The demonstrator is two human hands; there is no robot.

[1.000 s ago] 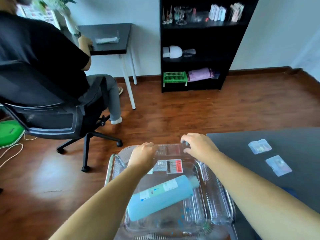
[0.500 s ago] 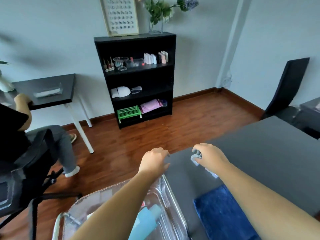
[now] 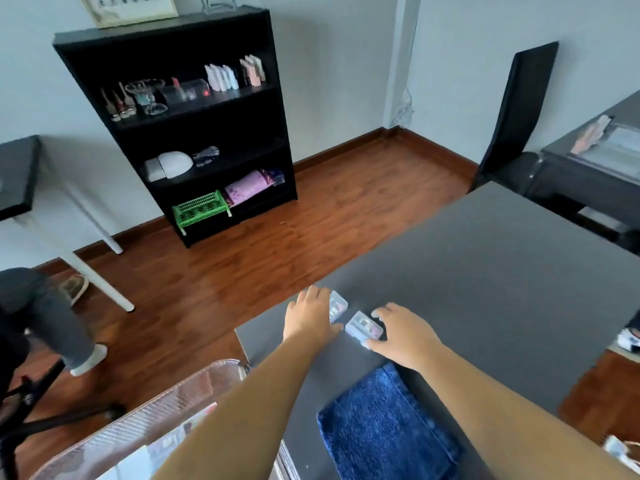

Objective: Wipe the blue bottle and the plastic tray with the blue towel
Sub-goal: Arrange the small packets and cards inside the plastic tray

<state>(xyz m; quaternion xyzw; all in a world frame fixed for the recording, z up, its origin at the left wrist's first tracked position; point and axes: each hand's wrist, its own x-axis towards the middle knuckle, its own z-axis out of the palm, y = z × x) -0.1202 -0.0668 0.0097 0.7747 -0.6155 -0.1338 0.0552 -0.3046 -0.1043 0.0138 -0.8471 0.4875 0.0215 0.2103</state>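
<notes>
Left hand (image 3: pixel 309 318), right hand (image 3: pixel 404 337) around clear boxes (image 3: pixel 363 328) (blue towel (image 3: pixel 384 422) nearer)

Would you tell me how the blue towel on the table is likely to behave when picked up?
The blue towel looks like soft pile cloth, so it will probably droop and unfold rather than stay flat. Its fuzzy surface should grip well and drag, not slide, on the table.

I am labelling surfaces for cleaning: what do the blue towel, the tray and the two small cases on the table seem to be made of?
The blue towel: soft pile fabric, perhaps microfibre or terry; its surface looks fuzzy and matte. The tray: clear rigid plastic, glossy; ribbed walls let the contents show through. The small cases: probably clear hard plastic; coloured contents show inside.
</notes>
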